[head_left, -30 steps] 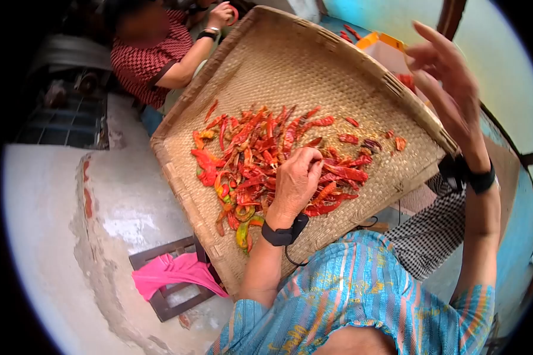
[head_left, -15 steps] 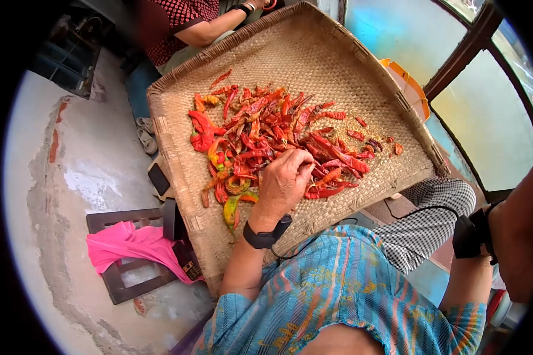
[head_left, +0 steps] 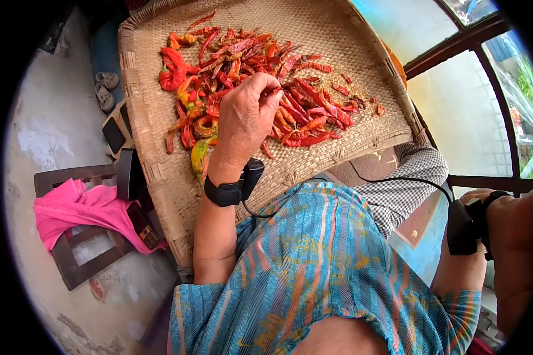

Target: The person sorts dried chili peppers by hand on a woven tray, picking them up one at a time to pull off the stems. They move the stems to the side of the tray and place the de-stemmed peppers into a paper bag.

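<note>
My left hand [head_left: 246,121] is over a heap of red chili peppers [head_left: 314,106], its thumb and fingers pinched together. A bit of red shows at the fingertips, apparently part of a chili. Most chilies look dried and wrinkled; fresher ones, including a yellow-green chili [head_left: 199,155], lie to the left of the hand. All of them rest in a large square woven tray [head_left: 373,127], with loose pale seeds at the right. My right hand [head_left: 518,260] is raised close to the camera at the right edge, away from the tray; its fingers are hidden.
A pink cloth [head_left: 83,207] hangs over a dark wooden stool [head_left: 80,269] on the left, beside a keypad phone [head_left: 145,228]. Shoes [head_left: 105,89] stand near the wall. Framed windows [head_left: 462,112] are at the right. A black cable [head_left: 397,177] runs to the right wrist strap.
The view has shifted, so the tray sits higher and further left. My left hand stays pinched over the chilies. The other person at the top is now almost out of view.
</note>
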A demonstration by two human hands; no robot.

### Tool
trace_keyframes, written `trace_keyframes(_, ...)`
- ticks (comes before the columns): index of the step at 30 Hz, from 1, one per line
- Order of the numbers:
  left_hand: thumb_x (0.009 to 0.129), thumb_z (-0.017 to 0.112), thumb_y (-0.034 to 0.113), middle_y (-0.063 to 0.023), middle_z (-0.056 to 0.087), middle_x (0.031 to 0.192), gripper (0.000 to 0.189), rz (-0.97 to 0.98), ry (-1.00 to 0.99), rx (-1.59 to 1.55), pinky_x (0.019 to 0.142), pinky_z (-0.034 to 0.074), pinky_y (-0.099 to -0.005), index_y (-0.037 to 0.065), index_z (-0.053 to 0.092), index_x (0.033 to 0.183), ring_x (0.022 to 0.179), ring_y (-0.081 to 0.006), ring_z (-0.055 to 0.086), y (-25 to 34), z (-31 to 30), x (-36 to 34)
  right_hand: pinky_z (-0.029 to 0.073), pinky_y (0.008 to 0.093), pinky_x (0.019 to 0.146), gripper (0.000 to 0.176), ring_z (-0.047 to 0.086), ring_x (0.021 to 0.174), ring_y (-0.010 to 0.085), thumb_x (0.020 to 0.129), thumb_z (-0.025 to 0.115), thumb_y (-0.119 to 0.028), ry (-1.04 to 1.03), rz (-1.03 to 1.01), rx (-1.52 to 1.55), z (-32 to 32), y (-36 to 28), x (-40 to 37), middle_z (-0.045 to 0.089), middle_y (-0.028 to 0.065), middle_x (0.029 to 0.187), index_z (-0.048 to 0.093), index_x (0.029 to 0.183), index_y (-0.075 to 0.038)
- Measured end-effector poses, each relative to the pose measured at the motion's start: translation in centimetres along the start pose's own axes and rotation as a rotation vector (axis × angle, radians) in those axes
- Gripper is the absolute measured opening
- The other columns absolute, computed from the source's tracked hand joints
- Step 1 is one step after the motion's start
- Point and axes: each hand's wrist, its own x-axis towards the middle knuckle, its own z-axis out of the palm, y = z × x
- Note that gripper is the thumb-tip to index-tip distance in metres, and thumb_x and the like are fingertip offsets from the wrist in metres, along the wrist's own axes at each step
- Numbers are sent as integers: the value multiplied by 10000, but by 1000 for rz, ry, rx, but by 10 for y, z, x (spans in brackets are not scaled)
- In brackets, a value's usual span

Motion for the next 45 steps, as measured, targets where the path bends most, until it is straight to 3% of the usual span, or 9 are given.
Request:
trace_keyframes(10,810,676,18,-85,634,763,108,-136,12,132,591,486,-277,15,603,890,655,-132,619,-23,-4,-11,464,376,741,593,539,874,281,862,637,-438,11,-34,-18,0,40,-15,592,166,1010,511,1159,60)
trace_keyframes(13,832,638,29,-158,619,849,118,-150,-41,113,660,499,-366,17,565,924,761,-327,630,-31,-2,-9,464,377,739,577,538,871,282,863,636,-430,29,-46,7,1,48,-18,593,165,1001,519,1145,59)
trace_keyframes(22,890,607,67,-111,619,861,100,-200,-101,75,607,467,-326,-11,569,941,674,-193,584,-39,8,-8,463,381,735,527,536,860,285,866,635,-406,-24,-53,53,8,55,4,595,161,972,542,1102,55)
trace_keyframes(26,887,603,64,-147,594,852,100,-210,-102,69,599,468,-393,15,534,940,692,-299,598,-41,4,-10,463,383,733,506,534,855,286,868,634,-396,-236,99,-24,-7,53,20,596,159,960,552,1083,54)
trace_keyframes(27,887,603,64,-147,594,852,100,-200,-76,52,599,468,-393,15,534,940,692,-299,598,-42,3,-11,459,374,713,200,522,794,267,870,584,-167,-5,20,-441,67,64,27,579,137,836,571,895,32)
trace_keyframes(29,891,601,78,-153,594,854,107,-175,-87,62,617,469,-399,15,533,945,720,-310,602,-45,4,-11,491,314,641,257,583,676,203,743,685,35,-25,417,-384,97,102,-13,640,124,849,635,992,-4)
trace_keyframes(34,883,603,92,-159,603,844,125,-254,-107,-2,645,472,-400,-1,543,941,734,-333,596,-43,1,-11,520,390,776,340,589,959,290,820,697,-236,-765,987,-763,149,162,-134,612,134,1034,640,1103,-58)
trace_keyframes(39,882,616,130,-85,632,855,141,-292,-69,-54,605,458,-308,10,604,956,639,-158,556,-48,2,-14,499,412,742,130,571,906,320,813,663,-160,-525,849,-603,154,155,-148,589,132,918,641,912,-78)
trace_keyframes(45,868,610,74,-139,626,847,118,-325,-83,-90,626,479,-342,-5,576,950,688,-246,606,-41,-3,-11,508,381,654,109,633,738,304,807,679,-90,-268,835,-472,141,152,-138,636,122,788,642,904,-57)
